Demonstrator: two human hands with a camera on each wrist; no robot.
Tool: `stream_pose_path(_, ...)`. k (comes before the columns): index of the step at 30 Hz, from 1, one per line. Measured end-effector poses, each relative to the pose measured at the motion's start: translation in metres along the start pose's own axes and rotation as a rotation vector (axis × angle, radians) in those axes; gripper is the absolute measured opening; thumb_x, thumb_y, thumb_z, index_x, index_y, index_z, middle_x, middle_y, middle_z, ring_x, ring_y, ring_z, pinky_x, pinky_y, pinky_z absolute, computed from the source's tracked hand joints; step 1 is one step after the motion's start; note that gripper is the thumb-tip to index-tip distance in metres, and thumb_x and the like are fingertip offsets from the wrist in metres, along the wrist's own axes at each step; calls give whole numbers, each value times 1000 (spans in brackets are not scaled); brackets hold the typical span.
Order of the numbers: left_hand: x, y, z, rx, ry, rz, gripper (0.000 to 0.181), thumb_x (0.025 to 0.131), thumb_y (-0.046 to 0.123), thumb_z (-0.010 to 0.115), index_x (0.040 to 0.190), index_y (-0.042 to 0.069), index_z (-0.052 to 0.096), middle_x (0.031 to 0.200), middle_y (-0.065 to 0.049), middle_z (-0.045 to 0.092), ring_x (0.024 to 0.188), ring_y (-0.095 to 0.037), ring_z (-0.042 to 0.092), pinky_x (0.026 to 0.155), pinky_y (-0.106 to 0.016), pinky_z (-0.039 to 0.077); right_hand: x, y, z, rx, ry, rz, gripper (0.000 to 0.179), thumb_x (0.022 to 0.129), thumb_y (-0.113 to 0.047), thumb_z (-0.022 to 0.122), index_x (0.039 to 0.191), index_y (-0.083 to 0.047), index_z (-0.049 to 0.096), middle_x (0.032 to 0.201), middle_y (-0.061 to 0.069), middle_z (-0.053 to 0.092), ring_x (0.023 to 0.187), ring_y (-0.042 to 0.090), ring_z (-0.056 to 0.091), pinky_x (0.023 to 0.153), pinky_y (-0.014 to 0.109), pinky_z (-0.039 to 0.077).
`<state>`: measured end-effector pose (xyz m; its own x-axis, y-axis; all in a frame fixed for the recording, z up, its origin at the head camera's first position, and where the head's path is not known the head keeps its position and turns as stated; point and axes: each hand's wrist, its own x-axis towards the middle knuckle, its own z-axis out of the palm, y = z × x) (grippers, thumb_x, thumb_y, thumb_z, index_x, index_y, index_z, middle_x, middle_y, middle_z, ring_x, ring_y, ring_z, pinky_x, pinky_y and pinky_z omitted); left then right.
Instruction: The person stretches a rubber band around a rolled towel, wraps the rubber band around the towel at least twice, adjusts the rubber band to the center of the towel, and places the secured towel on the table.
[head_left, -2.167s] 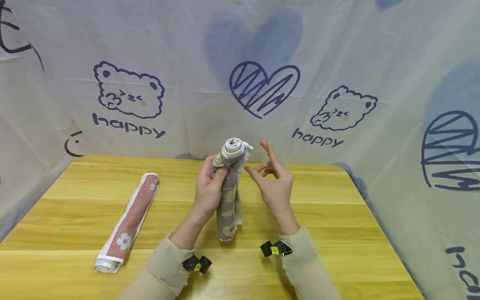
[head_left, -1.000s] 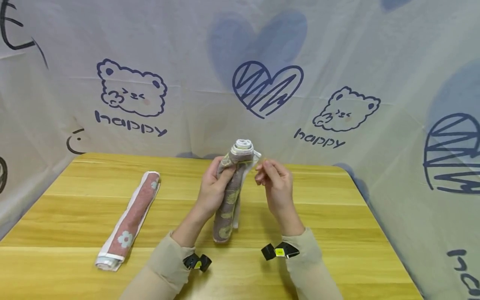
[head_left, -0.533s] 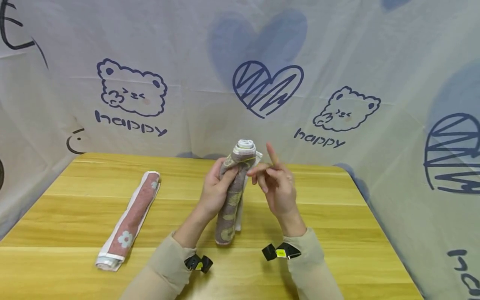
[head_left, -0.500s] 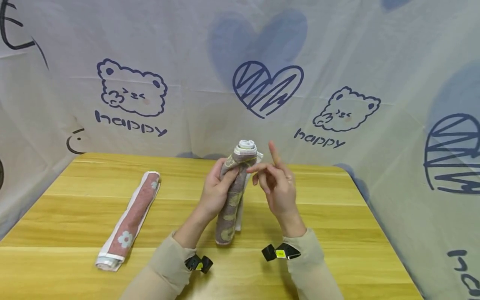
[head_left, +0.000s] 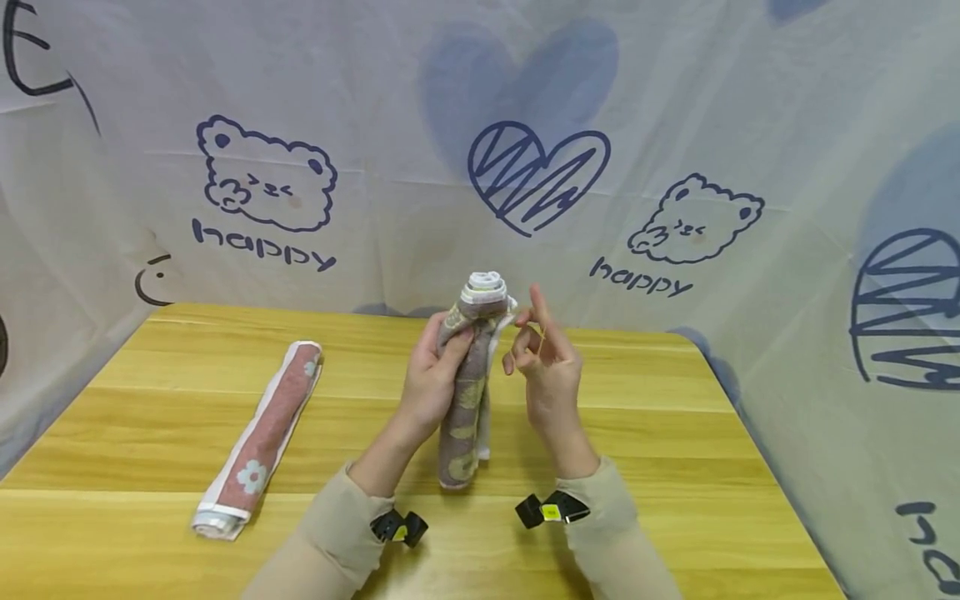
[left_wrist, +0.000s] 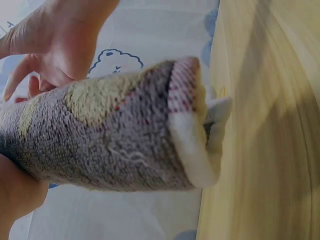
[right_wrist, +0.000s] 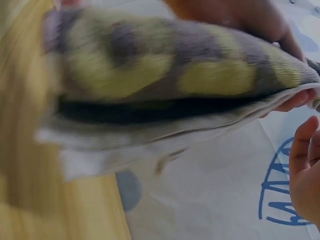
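Observation:
A rolled towel (head_left: 465, 400), mauve-grey with yellow patches and a white edge, stands nearly upright over the table, its upper part bent over. My left hand (head_left: 429, 375) grips the towel below its white rolled end, thumb across the front. To its right, my right hand (head_left: 551, 367) has its index finger raised and other fingers curled, with a fingertip close to the towel's white edge. A thin yellow rubber band (head_left: 542, 335) runs across those fingers. In the right wrist view the towel's loose white edge hangs along its side, and the right hand (right_wrist: 306, 175) shows at the right border.
A second rolled towel (head_left: 268, 442), pink with pale flowers and white edges, lies on the left of the wooden table (head_left: 675, 467). Behind the table hangs a pale cloth (head_left: 405, 225) printed with bears and hearts. Both wrists wear black camera straps.
The right hand drew back from the towel, re-spread its fingers and now sits close to its upper end. The yellow band seen across the towel now shows at the right fingers. Left hand keeps its grip.

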<state>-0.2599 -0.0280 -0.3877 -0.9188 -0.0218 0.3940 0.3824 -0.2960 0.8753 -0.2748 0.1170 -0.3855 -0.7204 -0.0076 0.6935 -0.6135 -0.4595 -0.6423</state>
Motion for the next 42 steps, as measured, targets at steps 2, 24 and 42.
stream_pose_path(2, 1, 1, -1, 1, 49, -3, 25, 108, 9, 51, 126, -7, 51, 94, 2, 63, 76, -8, 59, 66, -23, 52, -3, 3, 1, -119, -81, -32, 76, 81, -53, 81, 149, -32, 55, 117, 2, 54, 73, 5, 48, 62, 16, 50)
stream_pose_path(24, 7, 1, -11, 51, -16, 79, 27, 100, -5, 57, 126, -11, 53, 111, 8, 65, 100, -10, 63, 90, -25, 53, -3, 7, -3, -175, 69, 329, 129, 65, -76, 81, 135, 26, 47, 112, 4, 58, 83, 12, 60, 71, 24, 56)
stream_pose_path(42, 10, -14, -18, 374, -142, 474, 36, 89, -7, 77, 121, 6, 70, 119, -11, 72, 103, -22, 66, 93, -33, 53, 4, -3, -8, -270, 96, 342, 83, 78, -49, 90, 124, 16, 65, 134, 13, 62, 109, 13, 58, 76, 23, 55)
